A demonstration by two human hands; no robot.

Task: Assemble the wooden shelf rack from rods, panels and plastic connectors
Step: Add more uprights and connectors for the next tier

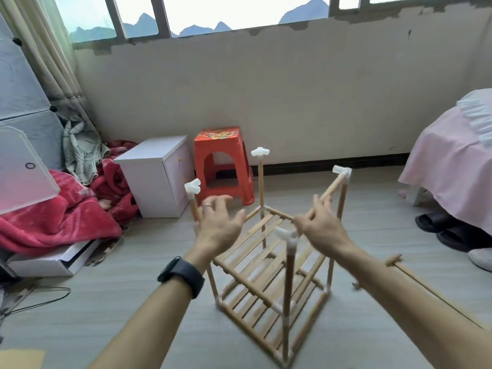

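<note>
The right hand (320, 226) grips a rod (332, 188) on the rack (288, 278); the left hand (218, 223) hovers, fingers spread wide

Wooden rack (269, 283): upright on floor, two slatted panels, lower panel (253, 312) and upper panel (247, 251). Four posts rise above upper panel, each capped by white connector: near connector (286, 234), left connector (192, 186), far connector (260, 152), right connector (342, 171). top rod (331, 189) slants down from right connector, gripped by right hand (319, 227). loose rod (410, 274): flat on floor, right of rack.
</note>
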